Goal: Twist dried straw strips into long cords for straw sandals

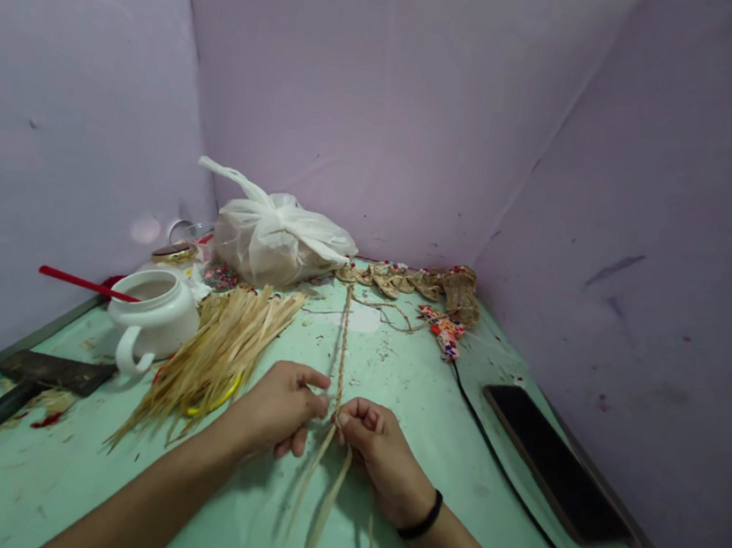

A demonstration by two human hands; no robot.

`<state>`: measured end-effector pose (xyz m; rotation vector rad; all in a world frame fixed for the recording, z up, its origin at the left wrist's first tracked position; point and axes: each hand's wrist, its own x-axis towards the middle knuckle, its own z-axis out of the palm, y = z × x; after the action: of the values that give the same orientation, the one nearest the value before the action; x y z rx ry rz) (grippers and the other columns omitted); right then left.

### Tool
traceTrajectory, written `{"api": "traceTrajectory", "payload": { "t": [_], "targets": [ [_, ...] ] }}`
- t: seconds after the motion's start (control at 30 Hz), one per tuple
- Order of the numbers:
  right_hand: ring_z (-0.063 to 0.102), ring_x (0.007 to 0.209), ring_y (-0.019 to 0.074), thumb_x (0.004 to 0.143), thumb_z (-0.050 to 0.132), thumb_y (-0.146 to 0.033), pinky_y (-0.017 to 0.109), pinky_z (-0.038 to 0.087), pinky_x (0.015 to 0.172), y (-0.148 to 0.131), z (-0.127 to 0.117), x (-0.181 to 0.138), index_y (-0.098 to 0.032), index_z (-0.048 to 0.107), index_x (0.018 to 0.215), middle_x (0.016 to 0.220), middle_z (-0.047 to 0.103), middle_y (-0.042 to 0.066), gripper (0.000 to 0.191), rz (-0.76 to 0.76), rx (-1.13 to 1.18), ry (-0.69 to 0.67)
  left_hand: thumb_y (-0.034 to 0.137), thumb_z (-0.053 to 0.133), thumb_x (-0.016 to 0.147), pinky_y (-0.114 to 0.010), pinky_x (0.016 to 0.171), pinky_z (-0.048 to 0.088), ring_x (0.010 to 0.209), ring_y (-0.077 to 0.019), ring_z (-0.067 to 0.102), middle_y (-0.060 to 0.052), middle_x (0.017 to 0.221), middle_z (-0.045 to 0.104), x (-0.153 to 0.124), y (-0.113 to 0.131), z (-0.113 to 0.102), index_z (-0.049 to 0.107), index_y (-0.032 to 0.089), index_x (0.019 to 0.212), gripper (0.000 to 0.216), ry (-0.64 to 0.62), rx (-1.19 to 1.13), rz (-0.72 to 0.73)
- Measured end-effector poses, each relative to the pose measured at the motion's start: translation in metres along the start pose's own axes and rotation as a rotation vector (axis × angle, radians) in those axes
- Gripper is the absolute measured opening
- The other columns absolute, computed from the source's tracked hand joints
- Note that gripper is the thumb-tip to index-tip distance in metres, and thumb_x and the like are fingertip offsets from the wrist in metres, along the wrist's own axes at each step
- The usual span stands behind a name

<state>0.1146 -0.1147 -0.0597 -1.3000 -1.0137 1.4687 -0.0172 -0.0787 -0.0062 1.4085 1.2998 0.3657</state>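
A thin braided straw cord (343, 342) runs down the middle of the pale green table (406, 386) from the far wall to my hands. My left hand (283, 406) pinches the cord's near end from the left. My right hand (372, 444), with a black band on its wrist, pinches it from the right. Loose flat straw strips (322, 509) hang from the braid's end towards me. Both hands are closed on these strands and touch each other at the braid.
A bundle of straw strips (223, 354) lies left of my hands, with a white teapot (153, 319) and red stick beside it. A white plastic bag (277, 236) sits at the back. Woven pieces (431, 286) line the far wall. A phone (549, 461) and black cable (512, 496) lie right; a dark tool (10, 395) left.
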Motion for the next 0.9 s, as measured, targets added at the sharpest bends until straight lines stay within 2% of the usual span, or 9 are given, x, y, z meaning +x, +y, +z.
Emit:
{"api": "traceTrajectory", "payload": {
  "t": [0.07,0.13,0.3,0.43,0.53,0.67,0.73,0.83,0.9],
  "targets": [
    [0.036,0.039,0.0052,0.065,0.055,-0.029,0.02,0.023,0.041,0.002,-0.001,0.001,-0.016,0.045,0.059,0.045,0.044,-0.005,0.018,-0.029,0.017,-0.017,0.022,0.045,0.061,-0.019,0.032,0.028,0.032,-0.0089,0.042,0.001,0.048,0.051,0.005,-0.003,0.005,0.056,0.012,0.077,0.021,-0.21,-0.145,-0.075],
    [0.042,0.044,0.0068,0.066,0.054,-0.028,0.02,0.027,0.044,0.003,-0.002,0.003,-0.016,0.045,0.061,0.049,0.048,-0.003,0.016,-0.066,0.004,-0.025,0.022,0.045,0.059,-0.018,0.031,0.027,0.031,-0.0083,0.041,0.001,0.044,0.048,0.008,-0.007,0.011,0.053,0.013,0.063,0.013,-0.262,-0.174,-0.06],
    [0.044,0.051,0.0079,0.069,0.05,-0.021,0.019,0.031,0.048,0.003,-0.006,0.002,-0.015,0.049,0.065,0.055,0.052,-0.001,0.008,-0.186,-0.232,-0.042,0.018,0.046,0.053,-0.019,0.03,0.015,0.027,-0.0045,0.024,0.006,0.033,0.034,0.016,-0.013,0.012,0.05,0.013,0.05,0.007,-0.107,0.009,-0.049],
    [0.043,0.052,0.0088,0.07,0.048,-0.02,0.02,0.03,0.048,0.0,-0.01,-0.003,-0.016,0.056,0.065,0.055,0.052,0.0,0.01,-0.327,-0.542,0.032,0.01,0.044,0.047,-0.02,0.037,0.013,0.036,-0.0026,0.021,0.007,0.035,0.026,0.022,-0.02,0.012,0.04,0.014,0.04,0.009,-0.028,0.05,0.073],
    [0.044,0.05,0.0097,0.069,0.049,-0.022,0.021,0.029,0.047,-0.003,-0.012,-0.006,-0.016,0.059,0.063,0.054,0.055,0.001,0.013,-0.288,-0.652,0.071,0.011,0.043,0.049,-0.021,0.038,0.013,0.038,-0.0035,0.021,0.006,0.036,0.026,0.024,-0.024,0.016,0.041,0.014,0.04,0.01,-0.02,0.047,0.097],
    [0.046,0.049,0.0106,0.065,0.051,-0.02,0.021,0.029,0.045,-0.007,-0.012,-0.009,-0.015,0.057,0.056,0.053,0.056,0.002,0.012,-0.194,-0.646,0.069,0.009,0.045,0.047,-0.021,0.037,0.013,0.036,-0.0038,0.022,0.006,0.034,0.029,0.02,-0.02,0.02,0.044,0.013,0.04,0.008,0.005,0.001,0.034],
    [0.046,0.049,0.0105,0.065,0.05,-0.018,0.02,0.029,0.044,-0.007,-0.01,-0.013,-0.015,0.057,0.055,0.053,0.056,0.002,0.012,-0.212,-0.656,0.061,0.009,0.045,0.047,-0.02,0.036,0.013,0.034,-0.0038,0.022,0.006,0.033,0.029,0.016,-0.015,0.021,0.043,0.014,0.039,0.01,0.015,-0.077,-0.019],
    [0.044,0.046,0.0094,0.069,0.049,-0.02,0.021,0.027,0.044,-0.007,-0.006,-0.022,-0.016,0.058,0.055,0.049,0.054,0.002,0.017,-0.355,-0.751,0.083,0.013,0.045,0.05,-0.02,0.035,0.012,0.031,-0.0038,0.019,0.007,0.031,0.027,0.011,-0.009,0.02,0.04,0.015,0.04,0.012,-0.004,-0.175,-0.077],
    [0.042,0.045,0.0087,0.072,0.048,-0.02,0.021,0.026,0.045,-0.007,-0.005,-0.027,-0.016,0.058,0.054,0.049,0.053,0.002,0.02,-0.481,-0.821,0.083,0.013,0.046,0.05,-0.02,0.035,0.013,0.032,-0.0038,0.02,0.007,0.032,0.029,0.012,-0.009,0.019,0.043,0.015,0.041,0.01,-0.028,-0.153,-0.026]
  ]
}}
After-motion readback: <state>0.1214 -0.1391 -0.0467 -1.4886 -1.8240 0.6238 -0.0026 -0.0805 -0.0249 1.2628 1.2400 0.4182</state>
